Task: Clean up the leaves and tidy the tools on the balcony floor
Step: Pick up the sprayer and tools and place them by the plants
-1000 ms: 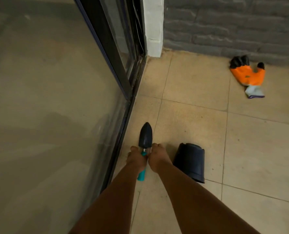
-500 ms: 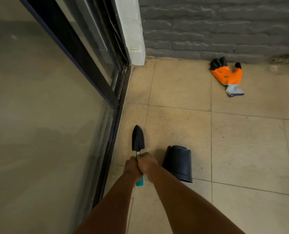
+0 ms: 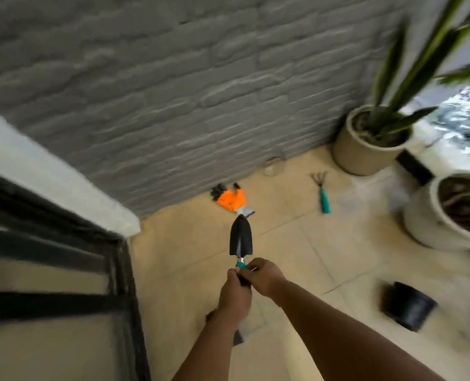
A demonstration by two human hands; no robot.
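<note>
A hand trowel with a black blade and teal handle is held up over the tiled floor, blade pointing toward the wall. My left hand grips its handle from below and my right hand pinches the handle just behind the blade. An orange and black garden glove lies by the grey brick wall. A small hand rake with a teal handle lies on the floor to its right. The frame is motion blurred.
A black plastic pot lies tipped on the tiles at the right. Two pale planters stand at the right, one with tall green leaves and one nearer. The sliding glass door frame runs along the left.
The view has swung up and to the right, bringing the planters and hand rake into sight. Both hands still hold the trowel, now raised higher, and the black pot appears further right.
</note>
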